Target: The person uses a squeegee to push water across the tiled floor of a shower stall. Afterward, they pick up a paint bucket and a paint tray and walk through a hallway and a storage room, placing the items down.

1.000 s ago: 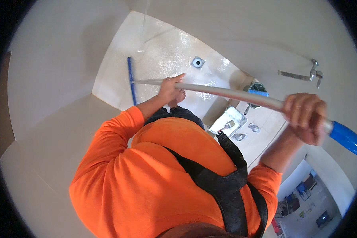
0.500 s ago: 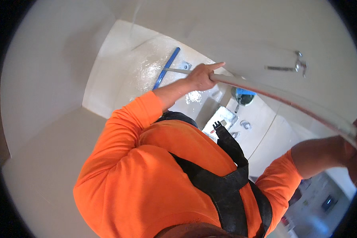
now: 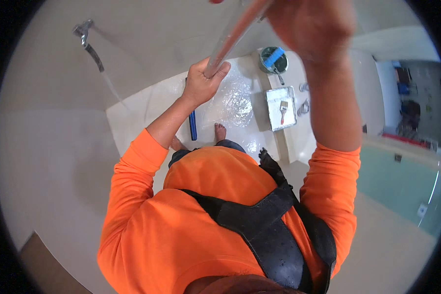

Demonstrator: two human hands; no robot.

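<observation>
My left hand (image 3: 201, 84) is closed around the pale pole (image 3: 232, 41) of a floor squeegee. The squeegee's blue head (image 3: 192, 125) rests on the wet floor beside my bare foot (image 3: 220, 132), partly hidden by my left forearm. My right hand (image 3: 311, 27) is raised high by the pole's upper part, closed on it; its fingers are blurred and partly cut off by the top edge.
A wall tap (image 3: 83, 30) with a short hose lets out a thin stream of water at left. A dark bucket (image 3: 267, 58) holds a blue tool. Beside it a white tray (image 3: 274, 115) carries a paintbrush (image 3: 283, 111). Greenish glass (image 3: 397, 176) is at right.
The pole has swung from slanting rightward to steeper. My right hand has moved up and inward from the far right. The view has turned; the tap now shows at left, running.
</observation>
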